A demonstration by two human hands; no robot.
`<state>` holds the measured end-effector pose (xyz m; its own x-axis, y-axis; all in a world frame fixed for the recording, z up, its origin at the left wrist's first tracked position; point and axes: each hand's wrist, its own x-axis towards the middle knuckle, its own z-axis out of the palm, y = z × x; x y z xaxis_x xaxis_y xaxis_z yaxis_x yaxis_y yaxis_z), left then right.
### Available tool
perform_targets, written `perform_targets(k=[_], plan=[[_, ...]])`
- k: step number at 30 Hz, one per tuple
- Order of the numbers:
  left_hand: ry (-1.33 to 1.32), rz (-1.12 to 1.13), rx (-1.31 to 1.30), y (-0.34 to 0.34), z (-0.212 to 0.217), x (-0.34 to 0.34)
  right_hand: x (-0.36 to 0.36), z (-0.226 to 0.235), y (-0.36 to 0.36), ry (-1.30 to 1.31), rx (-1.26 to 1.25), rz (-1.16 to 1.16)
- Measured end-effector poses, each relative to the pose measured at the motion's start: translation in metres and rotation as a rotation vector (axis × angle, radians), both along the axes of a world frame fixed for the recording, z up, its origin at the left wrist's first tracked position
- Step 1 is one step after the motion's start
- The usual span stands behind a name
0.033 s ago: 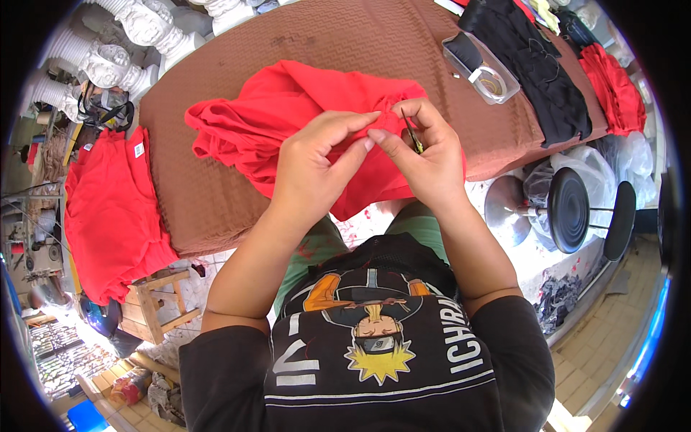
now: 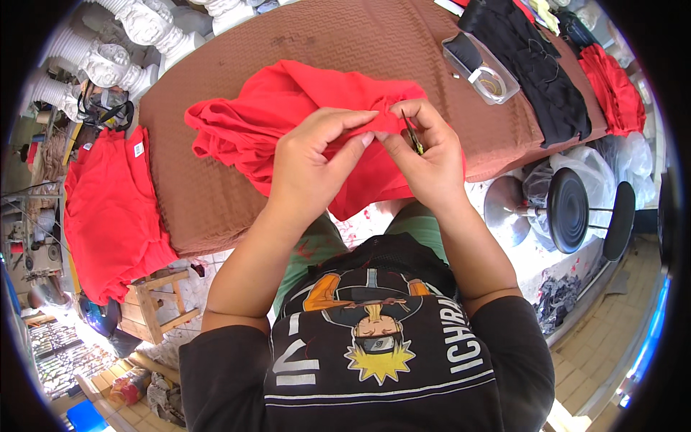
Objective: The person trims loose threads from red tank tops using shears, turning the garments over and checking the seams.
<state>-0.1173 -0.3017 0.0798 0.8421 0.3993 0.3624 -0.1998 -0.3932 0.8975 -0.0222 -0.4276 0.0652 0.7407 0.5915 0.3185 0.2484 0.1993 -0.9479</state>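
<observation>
My left hand [image 2: 311, 162] and right hand [image 2: 432, 151] each pinch the red cloth [image 2: 281, 97], bunched partly on the brown tablecloth [image 2: 194, 205]; should the right slip, its tucked pointed snips [image 2: 412, 135] could nick the fabric.

A clear box [image 2: 514, 88] is sitting on the brown table [image 2: 345, 36], just beside some black cloth [image 2: 529, 72]. White columns [image 2: 108, 63] are showing past the table's far left edge. At right, a black chair [image 2: 568, 210] is standing near plastic bags [image 2: 632, 155]; at left, a wooden frame [image 2: 138, 327] is standing.
</observation>
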Motion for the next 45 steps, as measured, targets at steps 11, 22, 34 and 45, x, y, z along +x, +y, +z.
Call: perform_targets(k=[11,22,34,45], plan=[[0.128,-0.191,-0.243,0.026,0.013,-0.010,0.014,0.003,-0.018,0.525,-0.010,0.353],[0.082,-0.145,-0.036,0.019,0.013,-0.010,0.012,0.005,-0.014,0.099,-0.045,0.242],[0.150,-0.212,-0.185,0.016,0.019,-0.012,0.016,0.037,-0.028,-0.468,-0.194,0.143],[0.152,-0.210,-0.195,0.013,0.016,-0.014,0.020,0.028,-0.024,-0.503,-0.130,0.149]])
